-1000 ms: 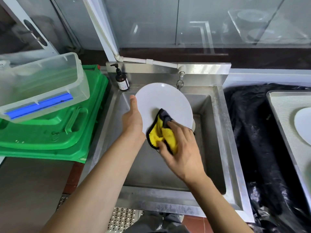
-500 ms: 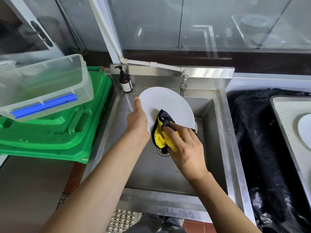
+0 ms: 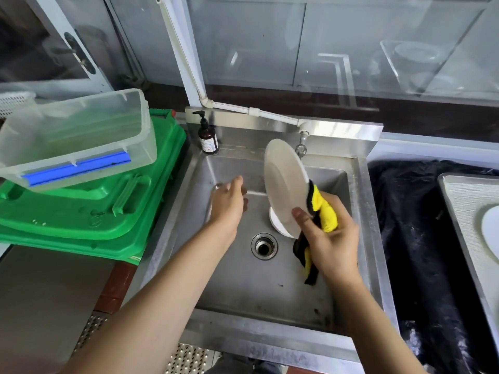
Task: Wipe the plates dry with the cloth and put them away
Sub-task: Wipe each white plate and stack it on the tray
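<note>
A white plate (image 3: 283,184) stands nearly on edge above the steel sink (image 3: 243,279). My right hand (image 3: 329,236) grips its lower rim together with the yellow and black cloth (image 3: 324,211), thumb on the near face and the cloth behind it. A tail of the cloth hangs below my palm. My left hand (image 3: 229,203) hovers to the plate's left, fingers loosely curled, holding nothing and clear of the plate. Another white dish (image 3: 278,225) lies in the basin under the plate. A further white plate (image 3: 490,230) rests on the tray at the far right.
A soap pump bottle (image 3: 208,137) stands at the sink's back left corner, a tap (image 3: 301,147) behind the plate. Left of the sink, a clear plastic box (image 3: 78,136) sits on green lids (image 3: 89,209). Black plastic sheeting (image 3: 413,238) and a metal tray (image 3: 464,220) lie to the right.
My left hand let go of the plate's left edge and drew away. My right hand took the plate with the cloth and turned it nearly edge-on, toward the right.
</note>
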Action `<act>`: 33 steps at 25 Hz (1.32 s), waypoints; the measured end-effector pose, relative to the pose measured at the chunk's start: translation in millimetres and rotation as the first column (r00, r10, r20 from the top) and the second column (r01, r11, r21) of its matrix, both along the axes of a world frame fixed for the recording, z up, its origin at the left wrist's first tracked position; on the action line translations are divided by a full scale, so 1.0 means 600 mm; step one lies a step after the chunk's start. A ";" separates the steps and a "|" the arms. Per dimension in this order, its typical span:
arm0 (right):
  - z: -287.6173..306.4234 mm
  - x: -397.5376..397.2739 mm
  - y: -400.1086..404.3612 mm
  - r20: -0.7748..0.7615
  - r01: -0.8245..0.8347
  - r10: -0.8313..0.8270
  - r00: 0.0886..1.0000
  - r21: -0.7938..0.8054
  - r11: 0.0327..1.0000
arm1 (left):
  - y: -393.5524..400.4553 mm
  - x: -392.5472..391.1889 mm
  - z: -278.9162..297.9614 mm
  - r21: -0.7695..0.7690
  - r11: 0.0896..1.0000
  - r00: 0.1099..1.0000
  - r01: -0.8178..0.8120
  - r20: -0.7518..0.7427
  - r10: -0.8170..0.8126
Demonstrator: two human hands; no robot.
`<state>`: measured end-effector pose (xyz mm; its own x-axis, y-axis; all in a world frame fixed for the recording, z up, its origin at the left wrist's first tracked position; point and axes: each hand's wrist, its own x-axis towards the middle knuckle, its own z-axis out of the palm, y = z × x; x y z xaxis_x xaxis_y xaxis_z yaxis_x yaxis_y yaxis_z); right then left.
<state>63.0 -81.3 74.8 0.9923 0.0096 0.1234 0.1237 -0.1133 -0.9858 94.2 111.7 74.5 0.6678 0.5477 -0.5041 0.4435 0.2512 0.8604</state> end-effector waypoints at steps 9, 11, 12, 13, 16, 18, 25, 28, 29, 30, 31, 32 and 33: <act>0.013 -0.001 -0.017 -0.305 0.025 0.177 0.936 0.558 0.829 | -0.011 -0.002 -0.002 -0.414 0.910 0.992 0.000 0.117 0.053; 0.008 -0.002 -0.012 -0.310 0.032 0.186 0.932 0.583 0.812 | -0.011 0.003 0.009 -0.426 0.905 0.988 0.008 0.144 0.059; 0.004 -0.002 -0.008 -0.311 0.027 0.199 0.929 0.596 0.803 | -0.009 0.003 0.013 -0.438 0.899 0.988 0.019 0.147 0.050; 0.001 -0.003 -0.005 -0.318 0.030 0.208 0.925 0.607 0.794 | -0.007 0.003 0.017 -0.452 0.891 0.988 0.034 0.151 0.039; -0.008 -0.001 -0.006 -0.339 0.059 0.193 0.921 0.612 0.789 | -0.005 0.002 0.018 -0.474 0.878 0.987 0.062 0.161 0.018; -0.013 0.001 -0.011 -0.344 0.048 0.204 0.917 0.600 0.799 | -0.005 0.004 0.019 -0.459 0.888 0.985 0.033 0.167 0.050; -0.019 0.016 -0.010 -0.435 0.443 -0.353 0.828 0.122 0.888 | 0.023 0.005 0.029 -0.293 0.956 0.986 -0.017 0.151 0.064; 0.005 0.045 -0.019 -0.258 0.514 -0.484 0.836 0.061 0.856 | 0.031 -0.006 0.025 -0.213 0.976 0.985 0.047 0.174 -0.010; 0.015 0.057 -0.016 -0.176 0.474 -0.462 0.869 0.028 0.880 | 0.027 -0.008 0.024 -0.192 0.979 0.985 0.061 0.173 -0.028; 0.024 0.067 -0.010 -0.089 0.420 -0.421 0.903 -0.032 0.907 | 0.022 -0.010 0.021 -0.177 0.982 0.985 0.062 0.168 -0.032; 0.029 0.077 -0.004 0.002 0.366 -0.368 0.930 -0.111 0.924 | 0.016 -0.012 0.021 -0.165 0.985 0.985 0.057 0.169 -0.028; 0.030 0.085 0.001 0.087 0.324 -0.313 0.946 -0.198 0.925 | 0.013 -0.014 0.019 -0.147 0.987 0.982 0.057 0.188 -0.029; 0.030 0.094 0.006 0.150 0.296 -0.263 0.953 -0.284 0.912 | 0.010 -0.015 0.019 -0.117 0.990 0.976 0.074 0.211 -0.049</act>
<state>119.3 -77.8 92.6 0.9410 -0.2132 0.2630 0.1455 -0.4467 -0.8828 85.3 117.7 86.2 0.7951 0.4446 -0.4125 0.2769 0.3389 0.8991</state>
